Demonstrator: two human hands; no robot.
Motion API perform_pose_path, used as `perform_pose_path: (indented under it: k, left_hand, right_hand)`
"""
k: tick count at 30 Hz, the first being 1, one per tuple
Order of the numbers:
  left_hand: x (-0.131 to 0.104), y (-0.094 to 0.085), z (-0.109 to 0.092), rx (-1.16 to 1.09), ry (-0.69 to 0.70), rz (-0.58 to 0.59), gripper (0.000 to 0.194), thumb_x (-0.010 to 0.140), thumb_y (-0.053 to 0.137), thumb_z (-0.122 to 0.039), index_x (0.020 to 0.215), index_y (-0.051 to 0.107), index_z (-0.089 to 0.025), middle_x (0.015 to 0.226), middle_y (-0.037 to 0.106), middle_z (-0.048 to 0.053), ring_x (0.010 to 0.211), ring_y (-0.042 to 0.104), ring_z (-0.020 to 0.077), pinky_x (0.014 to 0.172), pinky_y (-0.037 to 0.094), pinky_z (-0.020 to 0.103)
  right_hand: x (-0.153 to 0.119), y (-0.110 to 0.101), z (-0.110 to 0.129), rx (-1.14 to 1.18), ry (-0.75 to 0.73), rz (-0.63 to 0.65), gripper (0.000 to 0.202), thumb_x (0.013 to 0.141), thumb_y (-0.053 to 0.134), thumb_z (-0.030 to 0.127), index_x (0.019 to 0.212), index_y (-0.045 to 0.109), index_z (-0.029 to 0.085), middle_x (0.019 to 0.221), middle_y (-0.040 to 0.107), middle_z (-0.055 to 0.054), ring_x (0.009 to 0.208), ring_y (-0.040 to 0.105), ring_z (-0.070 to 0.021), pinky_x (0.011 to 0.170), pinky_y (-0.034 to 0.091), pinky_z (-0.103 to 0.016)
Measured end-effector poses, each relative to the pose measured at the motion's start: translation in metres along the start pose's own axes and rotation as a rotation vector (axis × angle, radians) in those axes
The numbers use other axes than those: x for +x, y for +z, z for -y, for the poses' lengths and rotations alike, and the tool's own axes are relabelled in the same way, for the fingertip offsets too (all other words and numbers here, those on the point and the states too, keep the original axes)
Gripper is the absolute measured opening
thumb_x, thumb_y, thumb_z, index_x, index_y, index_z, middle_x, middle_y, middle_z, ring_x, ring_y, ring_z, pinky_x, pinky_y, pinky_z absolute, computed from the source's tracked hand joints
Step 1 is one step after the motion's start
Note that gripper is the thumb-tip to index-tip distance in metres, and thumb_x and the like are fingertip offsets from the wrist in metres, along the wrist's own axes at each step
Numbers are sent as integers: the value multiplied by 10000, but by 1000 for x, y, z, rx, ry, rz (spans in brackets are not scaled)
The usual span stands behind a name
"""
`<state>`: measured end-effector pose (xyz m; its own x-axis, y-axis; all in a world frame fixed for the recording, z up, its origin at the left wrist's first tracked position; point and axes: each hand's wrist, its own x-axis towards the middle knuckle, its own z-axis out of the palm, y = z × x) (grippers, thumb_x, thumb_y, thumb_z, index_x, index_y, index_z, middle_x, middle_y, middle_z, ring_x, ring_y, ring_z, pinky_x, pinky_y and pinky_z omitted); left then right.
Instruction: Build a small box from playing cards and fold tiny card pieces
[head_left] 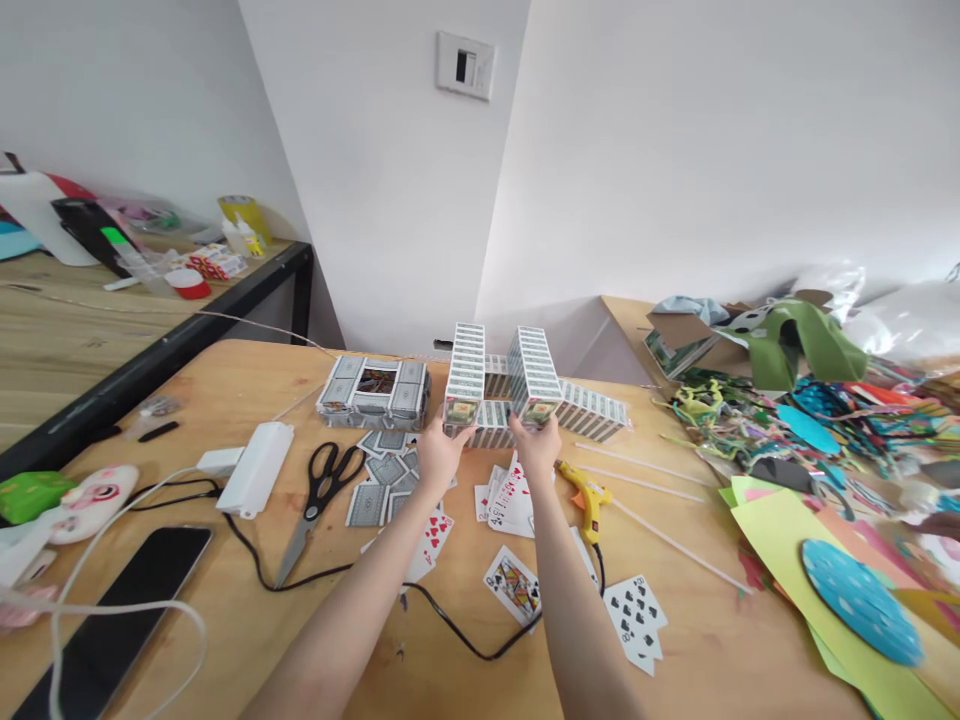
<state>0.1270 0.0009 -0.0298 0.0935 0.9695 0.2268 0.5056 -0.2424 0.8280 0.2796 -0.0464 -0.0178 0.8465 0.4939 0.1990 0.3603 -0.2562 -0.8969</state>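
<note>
My left hand (pixel 441 458) is closed on the near end of a long block of playing-card packs (pixel 468 365), its patterned grey-green faces on top. A matching block of packs (pixel 535 365) is gripped at its near end by my right hand (pixel 537 448). Between and behind the two blocks, more card packs (pixel 495 415) show in part. Another row of packs (pixel 594 410) lies to the right, touching or close to the right block. To the left stands an open-topped box built of playing cards (pixel 375 393). Loose cards lie face down (pixel 386 475) and face up (pixel 511 500) below my hands.
Scissors (pixel 319 490), a white power adapter (pixel 257 470) and a phone (pixel 124 620) lie left. Right of my forearm is a yellow glue gun (pixel 590 497) with its black cord across the table, beside white sticks (pixel 645 482). Coloured paper (pixel 787 550) and craft scraps cover the right side.
</note>
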Motion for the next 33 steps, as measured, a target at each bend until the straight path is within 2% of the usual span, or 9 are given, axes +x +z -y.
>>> perform_pose_path:
  k: [4, 7, 9, 17, 22, 25, 28, 33]
  left_hand:
    - [4, 2, 3, -107, 2, 27, 440, 703, 652, -411, 1092, 581, -219, 989, 683, 96, 939, 627, 255, 797, 453, 340]
    - [12, 3, 9, -212, 41, 123, 467, 698, 653, -379, 1120, 558, -202, 1026, 668, 95, 968, 614, 239, 838, 447, 350]
    - [17, 3, 14, -255, 44, 186, 478, 691, 655, -365, 1124, 551, -193, 1034, 663, 101, 971, 611, 238, 844, 448, 361]
    - [33, -1, 23, -317, 7, 277, 479, 679, 651, -353, 1115, 547, -185, 1085, 648, 101, 999, 599, 241, 867, 440, 361]
    - [35, 0, 25, -381, 62, 325, 601, 742, 600, -350, 1289, 390, -217, 1191, 583, 99, 1140, 519, 208, 952, 391, 341]
    - [36, 5, 26, -397, 131, 289, 646, 781, 560, -352, 1352, 286, -221, 1300, 490, 112, 1214, 451, 199, 1002, 343, 332]
    - [36, 10, 28, -373, 183, 237, 641, 789, 554, -352, 1355, 281, -223, 1363, 415, 127, 1235, 427, 225, 1008, 337, 347]
    - [37, 11, 33, -307, 215, 238, 622, 801, 542, -351, 1354, 287, -221, 1335, 433, 139, 1248, 409, 240, 1012, 329, 367]
  right_hand:
    - [-2, -4, -12, 219, -58, 157, 445, 609, 657, 428, 964, 541, 188, 948, 659, -78, 857, 607, -221, 770, 454, -338]
    - [-2, -7, -25, 407, -93, 323, 462, 593, 691, 359, 996, 537, 194, 985, 640, -71, 906, 594, -222, 820, 453, -364]
    - [1, -7, -31, 424, -79, 369, 464, 583, 704, 330, 997, 537, 202, 973, 635, -63, 889, 593, -221, 823, 456, -376]
    - [0, 6, -32, 470, -69, 324, 555, 597, 693, 311, 1093, 468, 206, 1020, 608, -61, 897, 587, -204, 839, 454, -383]
    - [1, -1, -25, 463, -133, 330, 548, 641, 672, 346, 1130, 464, 211, 1018, 601, -60, 952, 568, -204, 868, 441, -386]
    - [6, -4, -21, 488, -146, 363, 499, 698, 625, 361, 1144, 460, 213, 1011, 602, -60, 936, 570, -196, 851, 448, -377]
    - [9, -3, -22, 488, -153, 391, 468, 714, 612, 359, 1135, 469, 213, 1019, 599, -64, 931, 571, -196, 846, 449, -373]
    - [13, -3, -30, 509, -215, 433, 554, 644, 666, 314, 1147, 451, 226, 1076, 580, -63, 974, 561, -197, 870, 445, -371]
